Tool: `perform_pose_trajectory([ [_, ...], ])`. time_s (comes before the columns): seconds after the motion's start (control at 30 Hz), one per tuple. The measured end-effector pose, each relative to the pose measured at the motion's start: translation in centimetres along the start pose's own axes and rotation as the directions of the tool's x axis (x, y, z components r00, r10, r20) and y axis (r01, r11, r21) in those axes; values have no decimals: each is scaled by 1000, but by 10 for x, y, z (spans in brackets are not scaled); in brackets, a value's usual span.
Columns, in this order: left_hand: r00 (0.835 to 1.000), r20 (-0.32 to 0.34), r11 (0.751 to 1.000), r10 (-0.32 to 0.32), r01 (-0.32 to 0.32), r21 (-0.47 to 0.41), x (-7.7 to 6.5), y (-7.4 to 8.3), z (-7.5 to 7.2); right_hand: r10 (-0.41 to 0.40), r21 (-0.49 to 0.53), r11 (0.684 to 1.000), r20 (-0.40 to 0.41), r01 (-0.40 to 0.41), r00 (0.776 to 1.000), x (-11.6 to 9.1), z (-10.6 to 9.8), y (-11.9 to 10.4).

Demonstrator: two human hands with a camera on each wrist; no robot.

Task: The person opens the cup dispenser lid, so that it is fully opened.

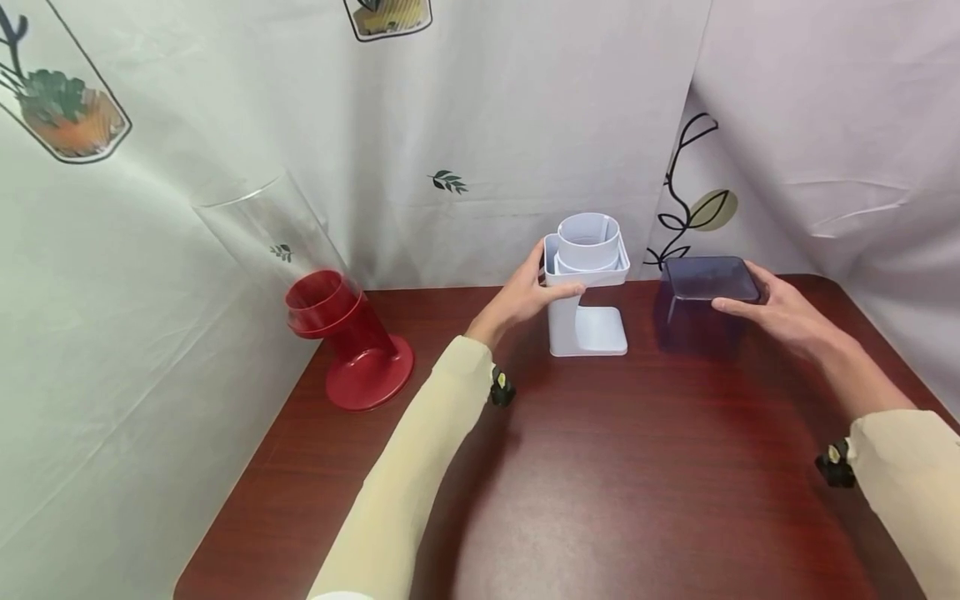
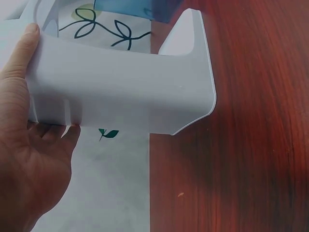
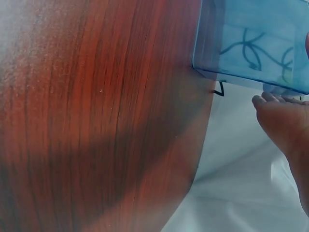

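Observation:
My left hand (image 1: 519,296) grips the upper part of a white plastic stand (image 1: 563,325) at the back of the table. The stand has a flat foot, an upright column and a squared tray on top, with a white round collar (image 1: 588,250) rising from it. In the left wrist view the thumb lies along one side of the column (image 2: 120,87), fingers on the other. To the right, my right hand (image 1: 783,308) holds a see-through blue squared container (image 1: 705,279) near its top, thumb in front. Its fingers appear along the container's edge (image 3: 251,75) in the right wrist view.
A red stand (image 1: 367,379) with a round base carries a tall clear tube (image 1: 273,225) at the table's left. Behind the reddish-brown wooden table (image 1: 615,467) hangs a white printed curtain (image 1: 495,125), close to the back edge.

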State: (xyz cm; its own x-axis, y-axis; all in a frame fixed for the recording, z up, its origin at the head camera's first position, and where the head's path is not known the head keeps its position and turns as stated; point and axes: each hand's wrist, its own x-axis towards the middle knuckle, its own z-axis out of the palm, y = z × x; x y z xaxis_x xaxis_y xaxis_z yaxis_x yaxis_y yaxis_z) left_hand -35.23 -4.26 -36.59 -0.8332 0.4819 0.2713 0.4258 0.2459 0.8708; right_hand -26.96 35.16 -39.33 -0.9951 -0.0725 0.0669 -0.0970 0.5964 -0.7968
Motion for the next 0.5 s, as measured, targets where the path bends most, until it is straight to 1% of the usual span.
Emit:
perform_pose_trajectory([
  [0.13,1000,-10,1000,-14,14,-11,4,-1,1,17,3,1000,7,-17,1000,4,0,0],
  [0.27,999,-23,999,-24,23,-25,8,-2,2,18,6,1000,4,-18,1000,7,1,-1],
  [0.5,998,-41,999,-45,45,-15,13,-3,6,24,21,999,8,-25,1000,11,0,1],
])
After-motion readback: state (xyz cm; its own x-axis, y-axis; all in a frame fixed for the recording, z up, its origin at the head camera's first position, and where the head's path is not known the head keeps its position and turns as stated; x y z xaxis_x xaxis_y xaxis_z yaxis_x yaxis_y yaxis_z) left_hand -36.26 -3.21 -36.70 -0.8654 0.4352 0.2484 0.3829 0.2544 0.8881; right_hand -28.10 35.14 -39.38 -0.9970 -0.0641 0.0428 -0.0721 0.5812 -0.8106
